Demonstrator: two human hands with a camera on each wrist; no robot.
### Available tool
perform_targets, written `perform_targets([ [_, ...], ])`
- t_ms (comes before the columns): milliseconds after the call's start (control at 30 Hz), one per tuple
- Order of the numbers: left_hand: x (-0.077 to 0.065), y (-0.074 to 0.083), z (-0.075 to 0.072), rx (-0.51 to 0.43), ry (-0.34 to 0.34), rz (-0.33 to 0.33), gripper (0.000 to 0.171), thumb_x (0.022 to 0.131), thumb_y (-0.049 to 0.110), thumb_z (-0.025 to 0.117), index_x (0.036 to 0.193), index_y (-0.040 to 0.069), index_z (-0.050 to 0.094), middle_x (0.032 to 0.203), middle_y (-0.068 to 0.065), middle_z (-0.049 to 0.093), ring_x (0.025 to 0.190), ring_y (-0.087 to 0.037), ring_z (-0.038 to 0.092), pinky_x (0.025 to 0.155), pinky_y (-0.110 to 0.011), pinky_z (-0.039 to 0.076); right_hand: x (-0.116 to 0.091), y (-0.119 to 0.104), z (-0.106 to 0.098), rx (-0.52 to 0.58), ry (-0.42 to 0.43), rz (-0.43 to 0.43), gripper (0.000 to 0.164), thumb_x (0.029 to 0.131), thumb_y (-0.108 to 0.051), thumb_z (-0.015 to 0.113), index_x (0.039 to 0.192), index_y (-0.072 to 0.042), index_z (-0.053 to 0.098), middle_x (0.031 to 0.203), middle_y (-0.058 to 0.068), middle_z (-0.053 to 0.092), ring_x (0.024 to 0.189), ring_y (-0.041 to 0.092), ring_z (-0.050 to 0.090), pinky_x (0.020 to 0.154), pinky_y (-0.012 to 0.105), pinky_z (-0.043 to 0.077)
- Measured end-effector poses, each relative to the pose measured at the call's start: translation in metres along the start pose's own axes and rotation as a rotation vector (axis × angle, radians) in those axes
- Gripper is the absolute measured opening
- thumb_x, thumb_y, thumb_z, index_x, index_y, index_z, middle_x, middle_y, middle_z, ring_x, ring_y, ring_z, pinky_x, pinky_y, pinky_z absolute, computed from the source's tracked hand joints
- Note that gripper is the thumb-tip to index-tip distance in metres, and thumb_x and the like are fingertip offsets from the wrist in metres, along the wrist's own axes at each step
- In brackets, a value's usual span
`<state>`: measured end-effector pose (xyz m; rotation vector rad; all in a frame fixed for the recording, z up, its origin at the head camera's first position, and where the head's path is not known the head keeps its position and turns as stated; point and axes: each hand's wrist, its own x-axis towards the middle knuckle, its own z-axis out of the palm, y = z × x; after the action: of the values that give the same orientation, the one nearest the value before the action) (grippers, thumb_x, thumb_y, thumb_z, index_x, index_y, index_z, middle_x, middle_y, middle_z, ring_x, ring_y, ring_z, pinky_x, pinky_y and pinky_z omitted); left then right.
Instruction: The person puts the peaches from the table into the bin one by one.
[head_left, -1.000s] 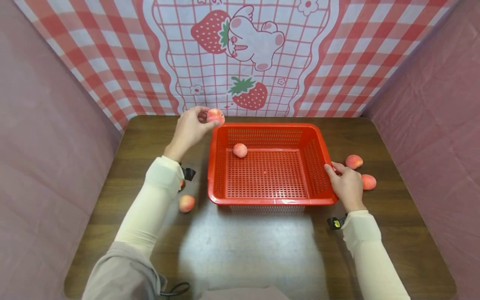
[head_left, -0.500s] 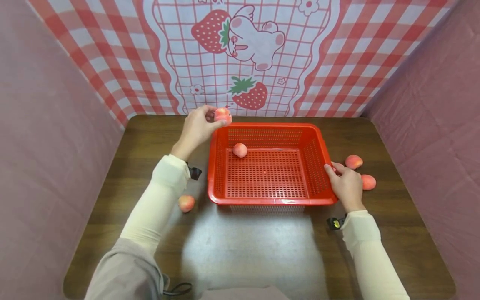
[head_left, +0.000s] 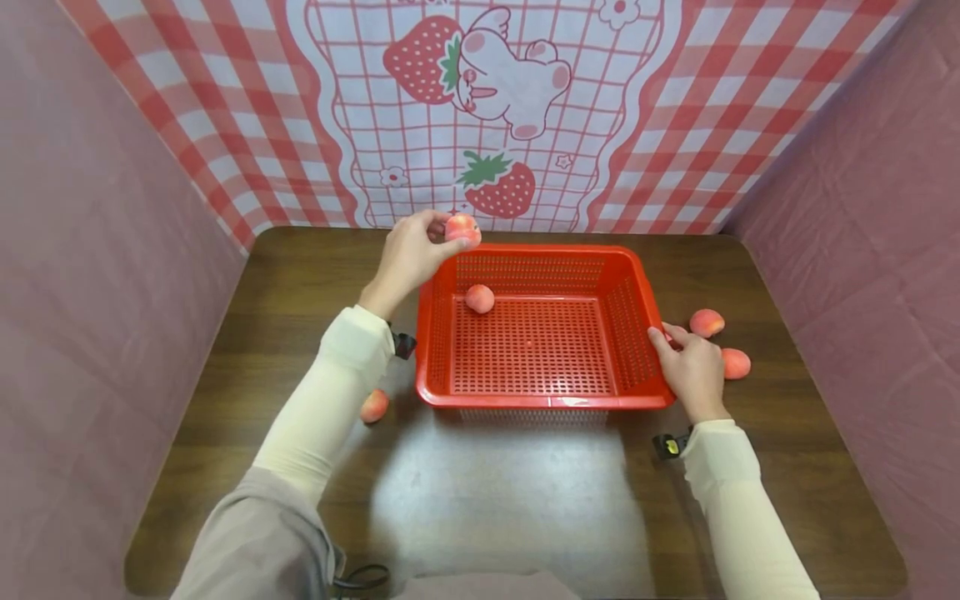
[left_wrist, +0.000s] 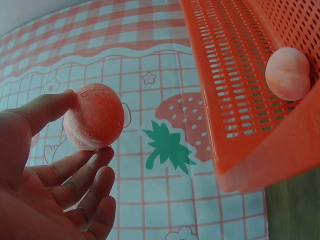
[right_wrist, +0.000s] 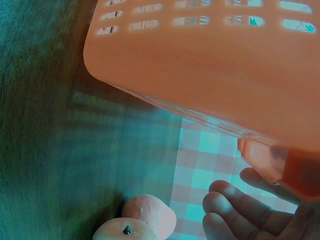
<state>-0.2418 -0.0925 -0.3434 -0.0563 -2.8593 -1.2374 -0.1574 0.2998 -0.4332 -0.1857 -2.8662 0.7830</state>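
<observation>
My left hand (head_left: 408,260) pinches a peach (head_left: 463,231) between thumb and fingers, above the back left corner of a red plastic basket (head_left: 540,403). In the left wrist view the held peach (left_wrist: 95,117) shows whole, with the lower fingers loosely bent beneath it. Inside the basket, near its back left corner, lies another peach (head_left: 480,298). My right hand (head_left: 693,375) grips the basket's right rim, thumb on top. The right wrist view shows its fingers (right_wrist: 250,210) curled up beneath the rim.
Two peaches, one farther back (head_left: 707,322) and one nearer (head_left: 736,363), lie on the wooden table (head_left: 795,467) right of the basket. Another peach (head_left: 374,406) sits left of it, partly behind the left sleeve. A checked cloth (head_left: 697,108) hangs behind the table.
My left hand has moved right with the peach, from left of the basket's corner to over its back rim. The left forearm now covers more of the table peach. The right hand stays put.
</observation>
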Motion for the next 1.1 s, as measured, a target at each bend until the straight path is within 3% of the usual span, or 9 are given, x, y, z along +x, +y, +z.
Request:
perform_targets([
  [167, 0.0, 0.003, 0.004, -0.012, 0.0, 0.004, 0.052, 0.084, 0.044, 0.074, 0.122, 0.01, 0.062, 0.115, -0.006, 0.07, 0.107, -0.02, 0.063, 0.098, -0.037, 0.047, 0.0, 0.001, 0.001, 0.0, 0.015, -0.014, 0.046, 0.099, -0.037, 0.054, 0.126, -0.002, 0.064, 0.105, 0.026, 0.07, 0.082, 0.041, 0.062, 0.072, 0.045, 0.048],
  [600, -0.001, 0.007, 0.018, -0.029, -0.029, 0.014, 0.051, 0.086, 0.043, 0.072, 0.125, 0.012, 0.061, 0.119, -0.004, 0.068, 0.112, -0.02, 0.06, 0.099, -0.036, 0.048, -0.002, 0.001, 0.003, 0.001, 0.02, 0.003, 0.046, 0.098, -0.038, 0.055, 0.126, -0.004, 0.064, 0.107, 0.025, 0.07, 0.085, 0.041, 0.062, 0.074, 0.047, 0.049],
  [900, 0.0, 0.004, 0.029, -0.02, -0.034, 0.033, 0.049, 0.085, 0.045, 0.072, 0.122, 0.014, 0.063, 0.116, -0.004, 0.069, 0.111, -0.022, 0.06, 0.097, -0.039, 0.048, -0.003, 0.002, 0.002, 0.013, 0.016, -0.002, 0.046, 0.099, -0.039, 0.054, 0.127, -0.003, 0.064, 0.105, 0.025, 0.071, 0.08, 0.038, 0.062, 0.068, 0.037, 0.048],
  [1100, 0.002, 0.002, 0.037, -0.019, -0.046, 0.024, 0.05, 0.084, 0.045, 0.073, 0.122, 0.013, 0.063, 0.116, -0.005, 0.068, 0.11, -0.022, 0.059, 0.097, -0.038, 0.048, -0.003, 0.002, 0.003, 0.015, 0.017, -0.003, 0.046, 0.099, -0.039, 0.054, 0.126, -0.003, 0.064, 0.106, 0.025, 0.07, 0.082, 0.039, 0.062, 0.069, 0.04, 0.048],
])
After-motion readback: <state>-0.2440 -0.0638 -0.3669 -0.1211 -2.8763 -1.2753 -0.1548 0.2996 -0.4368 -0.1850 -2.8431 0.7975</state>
